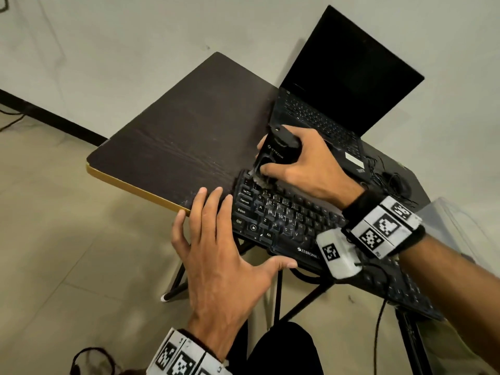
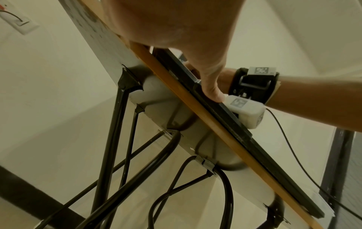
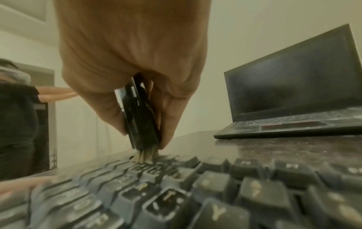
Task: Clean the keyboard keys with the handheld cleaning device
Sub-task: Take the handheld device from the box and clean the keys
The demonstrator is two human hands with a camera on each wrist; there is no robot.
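Your right hand hides the cleaning device's lower body; the keyboard blurs in your right wrist view.

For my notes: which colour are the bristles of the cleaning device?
Pale beige bristles on a black device; right wrist view shows best.

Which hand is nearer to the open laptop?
The right hand, holding the cleaning device on the keyboard just before the laptop. The left hand rests at the keyboard's far end.

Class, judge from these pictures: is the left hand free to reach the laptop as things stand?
Probably not directly. The left hand lies flat at the keyboard's left end, and the right hand, gripping the cleaning device, sits between it and the laptop.
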